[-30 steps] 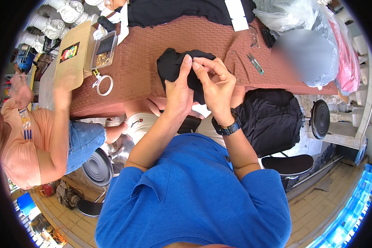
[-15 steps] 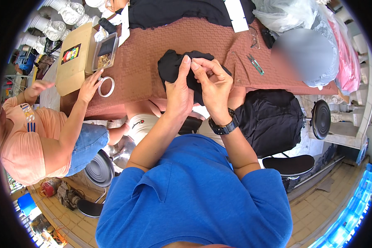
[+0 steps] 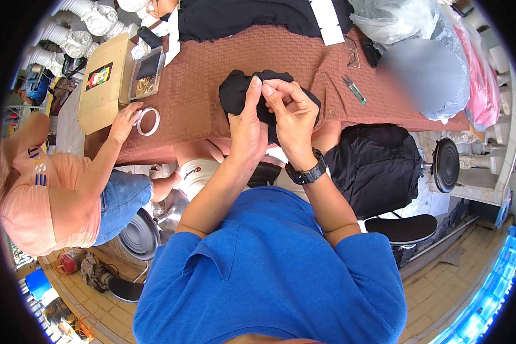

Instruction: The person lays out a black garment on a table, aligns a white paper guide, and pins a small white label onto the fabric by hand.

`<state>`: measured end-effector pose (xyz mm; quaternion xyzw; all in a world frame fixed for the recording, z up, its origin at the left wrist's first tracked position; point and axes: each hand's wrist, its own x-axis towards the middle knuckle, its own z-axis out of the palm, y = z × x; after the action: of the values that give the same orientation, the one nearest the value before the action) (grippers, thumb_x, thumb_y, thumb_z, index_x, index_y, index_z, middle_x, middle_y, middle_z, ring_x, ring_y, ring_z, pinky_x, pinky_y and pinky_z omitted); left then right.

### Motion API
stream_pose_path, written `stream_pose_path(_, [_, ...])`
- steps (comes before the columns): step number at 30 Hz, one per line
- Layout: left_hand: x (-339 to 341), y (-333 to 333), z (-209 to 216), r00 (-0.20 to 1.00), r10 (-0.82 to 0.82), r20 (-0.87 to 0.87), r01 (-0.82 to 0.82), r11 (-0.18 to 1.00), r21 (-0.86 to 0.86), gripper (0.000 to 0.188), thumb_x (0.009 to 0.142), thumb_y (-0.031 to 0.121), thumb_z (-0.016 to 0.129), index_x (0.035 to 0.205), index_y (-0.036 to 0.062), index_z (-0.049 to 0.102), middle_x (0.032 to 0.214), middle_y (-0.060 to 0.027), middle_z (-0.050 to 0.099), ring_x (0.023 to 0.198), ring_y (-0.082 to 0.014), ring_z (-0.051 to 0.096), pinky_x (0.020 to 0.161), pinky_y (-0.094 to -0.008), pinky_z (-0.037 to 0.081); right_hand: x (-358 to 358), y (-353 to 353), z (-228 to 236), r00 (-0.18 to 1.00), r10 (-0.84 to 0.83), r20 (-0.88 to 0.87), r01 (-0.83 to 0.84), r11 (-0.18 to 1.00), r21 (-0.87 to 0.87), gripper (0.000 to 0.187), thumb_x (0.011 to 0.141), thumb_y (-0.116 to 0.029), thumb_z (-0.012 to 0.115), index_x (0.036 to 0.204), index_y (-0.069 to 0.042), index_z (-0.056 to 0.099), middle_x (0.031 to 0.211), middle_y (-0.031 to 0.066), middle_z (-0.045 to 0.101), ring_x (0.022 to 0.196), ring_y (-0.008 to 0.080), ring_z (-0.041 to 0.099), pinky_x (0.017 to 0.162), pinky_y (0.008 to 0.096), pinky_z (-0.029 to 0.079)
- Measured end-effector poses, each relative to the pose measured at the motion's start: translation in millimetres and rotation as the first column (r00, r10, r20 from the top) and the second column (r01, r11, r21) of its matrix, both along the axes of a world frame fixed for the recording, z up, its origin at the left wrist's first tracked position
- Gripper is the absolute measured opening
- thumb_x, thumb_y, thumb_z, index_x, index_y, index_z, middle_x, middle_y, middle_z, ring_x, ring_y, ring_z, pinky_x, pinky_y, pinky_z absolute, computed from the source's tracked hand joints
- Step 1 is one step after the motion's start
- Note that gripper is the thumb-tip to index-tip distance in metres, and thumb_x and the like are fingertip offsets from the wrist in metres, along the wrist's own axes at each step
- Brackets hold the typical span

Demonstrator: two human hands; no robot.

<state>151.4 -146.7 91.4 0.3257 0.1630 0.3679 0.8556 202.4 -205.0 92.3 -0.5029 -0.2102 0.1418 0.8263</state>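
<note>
A bunched piece of black fabric [image 3: 233,93] is held up over the near part of the table. My left hand [image 3: 249,126] is closed on the fabric, its thumb pointing up. My right hand [image 3: 294,117], with a dark watch on the wrist, has its thumb and index finger pinched together close to the left thumb tip. Whatever sits in that pinch is too small to make out. Part of the fabric is hidden behind both hands.
Brown cloth [image 3: 206,69] covers the table. Green-handled thread snips [image 3: 355,90] and eyeglasses [image 3: 352,54] lie to the right. At left, a co-worker's hand [image 3: 123,122] touches a white tape roll [image 3: 156,121] near a cardboard box [image 3: 106,94]. Another person leans in at right beside plastic bags [image 3: 398,20].
My right hand has shifted slightly left, its fingertips still beside my left thumb. The co-worker's other arm has drawn up and back at the far left.
</note>
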Motion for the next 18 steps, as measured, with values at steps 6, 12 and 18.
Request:
stream_pose_path(6, [1, 0, 0, 1.000, -0.021, 0.022, 0.021, 1.000, 0.012, 0.016, 0.104, 0.025, 0.063, 0.106, 0.0092, 0.065, 0.101, 0.0015, 0.062, 0.095, -0.0075, 0.059, 0.085, -0.0272, 0.051, 1, 1, 0, 1.000, 0.003, -0.022, -0.003, 1.000, 0.007, 0.014, 0.091, 0.000, 0.076, 0.104, 0.002, 0.076, 0.087, -0.0017, 0.060, 0.073, 0.0044, 0.055, 0.063, 0.0203, 0.046])
stream_pose_path(12, [4, -1, -1, 0.999, 0.026, 0.023, -0.026, 1.000, -0.003, 0.009, 0.102, 0.017, 0.067, 0.102, 0.0083, 0.066, 0.094, 0.0029, 0.063, 0.082, -0.0056, 0.056, 0.071, -0.0237, 0.047, 4, 2, -2, 0.995, 0.034, -0.094, -0.031, 0.999, 0.030, 0.013, 0.091, -0.005, 0.078, 0.102, 0.001, 0.076, 0.087, 0.0019, 0.070, 0.070, 0.0050, 0.060, 0.062, 0.0205, 0.049])
stream_pose_path(18, [7, 3, 0, 0.997, 0.064, -0.037, -0.066, 0.997, -0.031, 0.008, 0.101, 0.016, 0.067, 0.098, 0.0089, 0.067, 0.091, 0.0036, 0.063, 0.080, -0.0050, 0.055, 0.070, -0.0234, 0.045, 8, 0, -2, 0.985, 0.105, -0.139, -0.101, 0.994, 0.030, 0.015, 0.091, -0.004, 0.077, 0.104, 0.003, 0.072, 0.092, 0.0059, 0.073, 0.076, 0.0077, 0.064, 0.067, 0.0214, 0.053])
